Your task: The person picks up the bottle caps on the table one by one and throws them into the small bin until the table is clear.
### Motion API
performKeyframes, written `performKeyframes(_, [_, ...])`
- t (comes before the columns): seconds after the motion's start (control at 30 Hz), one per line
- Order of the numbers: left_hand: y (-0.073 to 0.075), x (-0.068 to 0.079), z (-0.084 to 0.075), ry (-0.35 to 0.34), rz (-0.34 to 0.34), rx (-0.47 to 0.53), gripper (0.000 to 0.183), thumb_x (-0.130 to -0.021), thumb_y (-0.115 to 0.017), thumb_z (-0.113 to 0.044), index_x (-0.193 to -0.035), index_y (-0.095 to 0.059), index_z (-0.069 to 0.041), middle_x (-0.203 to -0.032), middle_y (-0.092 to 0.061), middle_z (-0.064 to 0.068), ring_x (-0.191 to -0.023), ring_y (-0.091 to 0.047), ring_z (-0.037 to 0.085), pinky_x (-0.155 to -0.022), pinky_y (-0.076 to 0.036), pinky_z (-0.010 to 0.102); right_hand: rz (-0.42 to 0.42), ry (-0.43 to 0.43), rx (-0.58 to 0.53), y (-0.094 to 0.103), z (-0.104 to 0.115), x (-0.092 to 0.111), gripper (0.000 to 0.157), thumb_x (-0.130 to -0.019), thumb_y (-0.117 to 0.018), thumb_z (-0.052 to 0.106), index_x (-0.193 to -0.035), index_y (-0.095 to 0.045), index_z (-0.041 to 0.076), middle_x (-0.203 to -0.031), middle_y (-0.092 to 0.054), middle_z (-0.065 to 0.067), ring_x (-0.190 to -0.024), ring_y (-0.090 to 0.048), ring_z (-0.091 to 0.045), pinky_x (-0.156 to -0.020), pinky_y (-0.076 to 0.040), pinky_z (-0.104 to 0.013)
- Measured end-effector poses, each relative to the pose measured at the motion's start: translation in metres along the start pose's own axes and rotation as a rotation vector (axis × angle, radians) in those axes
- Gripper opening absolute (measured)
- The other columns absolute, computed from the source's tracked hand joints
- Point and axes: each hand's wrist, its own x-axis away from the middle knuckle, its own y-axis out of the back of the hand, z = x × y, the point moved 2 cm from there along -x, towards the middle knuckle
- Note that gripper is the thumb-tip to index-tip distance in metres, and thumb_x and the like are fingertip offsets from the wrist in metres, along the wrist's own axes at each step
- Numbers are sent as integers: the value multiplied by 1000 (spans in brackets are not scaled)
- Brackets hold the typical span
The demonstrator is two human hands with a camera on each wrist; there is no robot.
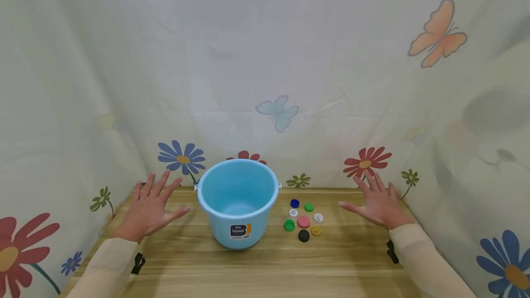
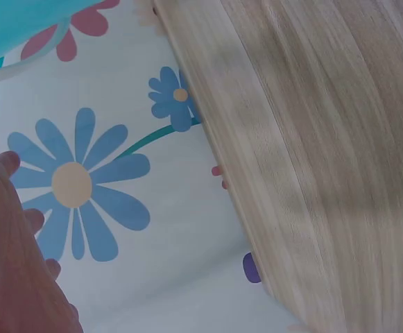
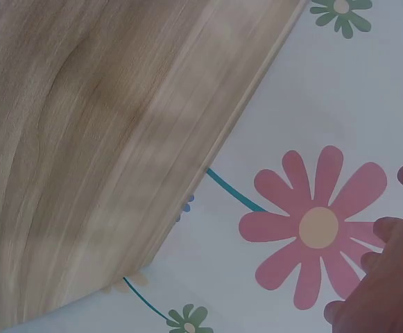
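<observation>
A light blue bucket (image 1: 238,231) with a label on its front stands upright on the wooden table, left of the middle. To its right lies a loose group of bottle caps: a dark blue cap (image 1: 295,203), a pink cap (image 1: 303,222), a black cap (image 1: 304,236), a yellow cap (image 1: 316,231), plus green and white ones. My left hand (image 1: 151,208) is held over the table left of the bucket, fingers spread, holding nothing. On the far side of the caps, my right hand (image 1: 378,203) is likewise spread with nothing in it.
The wooden table (image 1: 248,275) ends at a pale curtain (image 1: 265,59) printed with flowers and butterflies, which hangs behind it and on both sides. A small handle joint (image 1: 196,188) sticks out at the bucket's left rim.
</observation>
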Motion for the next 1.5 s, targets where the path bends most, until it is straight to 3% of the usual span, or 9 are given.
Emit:
performKeyframes(0.9, [3,1,-5,7,18,10,96,-87,-51,-81,-162,-27,-27,-171,-15,19,-156,-4,52,-119,-3,78,-39,29,19,-7,-2,-2,106,-85,-55,81,-159,-34,9,-169,-17,-25,-155,-13,-50,-116,-5,-82])
performKeyframes(1.13, [4,0,-8,-16,-19,-2,93,-87,-53,-80,-160,-32,-26,-169,-20,20,-156,-9,50,-120,-7,77,-37,45,-3,-7,2,1,102,-85,-57,79,-157,-38,9,-168,-20,-24,-155,-16,-50,-118,-8,-79])
performKeyframes(1.3, [7,-1,-13,-59,-58,-1,90,-88,-56,-77,-158,-36,-25,-168,-24,19,-155,-13,48,-121,-10,75,-54,69,-22,-13,6,3,101,-84,-60,79,-154,-43,8,-167,-26,-22,-153,-21,-49,-121,-14,-74])
performKeyframes(1.5, [13,-2,-20,-100,-78,9,88,-89,-58,-74,-157,-39,-23,-167,-28,18,-154,-16,46,-121,-15,74,-83,135,-51,-17,10,5,97,-83,-64,76,-149,-51,6,-164,-32,-23,-148,-33,-50,-116,-31,-73])
